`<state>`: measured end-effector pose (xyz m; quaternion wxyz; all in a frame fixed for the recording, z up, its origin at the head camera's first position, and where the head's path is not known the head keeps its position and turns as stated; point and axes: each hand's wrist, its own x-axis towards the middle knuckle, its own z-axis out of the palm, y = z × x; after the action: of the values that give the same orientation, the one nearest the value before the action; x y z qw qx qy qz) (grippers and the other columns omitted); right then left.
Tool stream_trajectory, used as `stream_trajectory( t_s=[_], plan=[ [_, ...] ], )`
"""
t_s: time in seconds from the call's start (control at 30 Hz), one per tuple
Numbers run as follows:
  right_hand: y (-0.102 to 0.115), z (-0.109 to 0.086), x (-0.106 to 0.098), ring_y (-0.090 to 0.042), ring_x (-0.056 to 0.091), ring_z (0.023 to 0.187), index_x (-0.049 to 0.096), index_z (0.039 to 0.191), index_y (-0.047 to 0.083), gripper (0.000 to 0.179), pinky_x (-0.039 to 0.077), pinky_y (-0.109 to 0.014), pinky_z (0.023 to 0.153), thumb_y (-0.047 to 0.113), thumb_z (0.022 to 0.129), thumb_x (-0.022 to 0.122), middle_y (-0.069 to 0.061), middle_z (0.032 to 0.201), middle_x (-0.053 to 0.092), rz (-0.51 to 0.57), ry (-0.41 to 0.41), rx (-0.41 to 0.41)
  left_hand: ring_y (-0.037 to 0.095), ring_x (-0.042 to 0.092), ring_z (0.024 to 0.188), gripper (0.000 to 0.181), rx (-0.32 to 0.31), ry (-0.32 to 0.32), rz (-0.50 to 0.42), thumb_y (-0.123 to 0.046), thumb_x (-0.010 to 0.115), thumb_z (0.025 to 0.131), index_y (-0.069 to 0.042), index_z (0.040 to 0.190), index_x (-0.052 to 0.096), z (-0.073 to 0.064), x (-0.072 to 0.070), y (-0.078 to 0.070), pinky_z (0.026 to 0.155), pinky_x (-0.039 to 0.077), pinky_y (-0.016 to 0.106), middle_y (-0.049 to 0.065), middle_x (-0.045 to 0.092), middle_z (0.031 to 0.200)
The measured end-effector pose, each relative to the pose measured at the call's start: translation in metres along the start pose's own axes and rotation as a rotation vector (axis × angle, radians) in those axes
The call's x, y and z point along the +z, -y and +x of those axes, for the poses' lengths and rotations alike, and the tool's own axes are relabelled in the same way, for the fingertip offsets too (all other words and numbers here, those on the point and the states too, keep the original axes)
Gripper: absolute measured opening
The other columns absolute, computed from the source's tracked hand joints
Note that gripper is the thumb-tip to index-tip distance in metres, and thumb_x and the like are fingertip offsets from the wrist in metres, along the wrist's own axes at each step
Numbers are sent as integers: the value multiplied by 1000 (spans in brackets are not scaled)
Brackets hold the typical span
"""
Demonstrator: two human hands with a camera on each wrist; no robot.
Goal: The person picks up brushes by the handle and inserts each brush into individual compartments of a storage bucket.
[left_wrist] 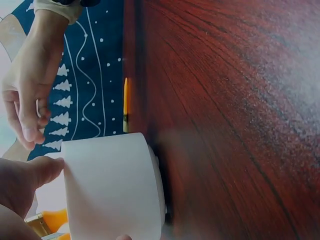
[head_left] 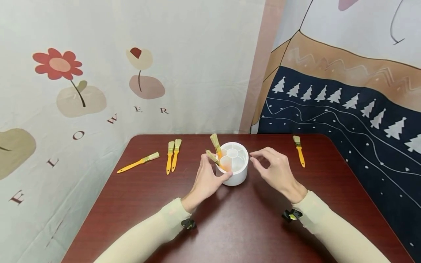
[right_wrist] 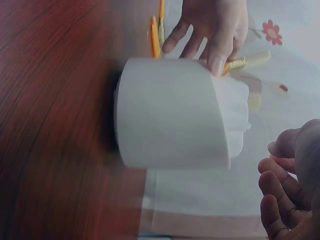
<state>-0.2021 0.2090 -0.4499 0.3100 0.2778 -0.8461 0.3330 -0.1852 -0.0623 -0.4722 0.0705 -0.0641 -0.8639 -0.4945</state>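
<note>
The holder [head_left: 235, 179] is a white, smooth-walled round pot standing upright on the dark red-brown counter [head_left: 230, 223], right of the middle of its far edge and a little in from it. Seen from above, thin pale dividers run from a small central ring to the wall. Two yellow-handled brushes stand in its left part, bristles up and leaning to the left: a far brush [head_left: 215, 142] and a near brush [head_left: 212, 157].

The right wrist view shows what the head view flattens: the rim is cut at a slant, and the pale insert [right_wrist: 236, 112] rises past it. The left wrist view adds small bumps under the base. Only the head view shows all the other brushes whole: a single brush [head_left: 138, 163] near the counter's left edge, a pair of brushes [head_left: 169, 157] lying near the far left corner, and a lone brush [head_left: 299, 150] near the far right corner.

The left hand [head_left: 207, 177] grips the holder's left side, thumb over the near rim, other fingers spread along the wall. The right hand [head_left: 275, 170] hangs just beside the holder's right side, palm turned inward, fingers loosely bent, thumb and index tip narrowly apart.
</note>
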Motion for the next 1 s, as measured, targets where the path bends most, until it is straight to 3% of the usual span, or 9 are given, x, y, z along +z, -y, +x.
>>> stream_trajectory(
  t_s=[0.13, 0.37, 0.47, 0.67, 1.0],
  plan=[
    [-10, -2, -8, -17, 79, 92, 88, 118, 10, 24, 55, -6, 86, 3, 96, 94, -4, 108, 86, -21, 5, 41, 38, 69, 124, 78, 10, 10, 26, -32, 100, 90, -5, 144, 51, 3, -1, 0, 103, 54, 42, 18, 64, 143],
    [-31, -7, -18, -19, 77, 88, 88, 118, 9, 23, 59, -12, 80, 2, 97, 91, -6, 106, 86, -55, -1, 108, 41, 76, 130, 80, 10, 48, -11, -26, 100, 90, -5, 151, 52, 8, -6, 0, 117, 62, 58, 19, 65, 150],
    [-43, -12, -21, -19, 75, 84, 89, 117, 9, 22, 54, -9, 78, 1, 97, 90, -6, 103, 85, -74, -7, 123, 43, 76, 132, 80, -11, 70, -42, -22, 100, 90, -6, 152, 52, 8, -7, 1, 119, 61, 61, 21, 67, 148],
    [-64, -17, -26, -20, 72, 80, 90, 115, 9, 19, 54, -16, 74, 1, 97, 89, -6, 96, 83, -92, -36, 126, 47, 74, 137, 79, -57, 100, -65, -18, 97, 90, -9, 154, 52, 9, -8, 2, 120, 59, 65, 25, 72, 149],
    [-91, -14, -35, -22, 71, 79, 90, 113, 5, 14, 47, -11, 74, 2, 101, 86, -9, 94, 83, -124, -29, 185, 47, 68, 147, 82, -120, 152, -105, -11, 92, 92, -12, 162, 50, 14, -11, 0, 126, 53, 67, 27, 70, 155]
  ],
)
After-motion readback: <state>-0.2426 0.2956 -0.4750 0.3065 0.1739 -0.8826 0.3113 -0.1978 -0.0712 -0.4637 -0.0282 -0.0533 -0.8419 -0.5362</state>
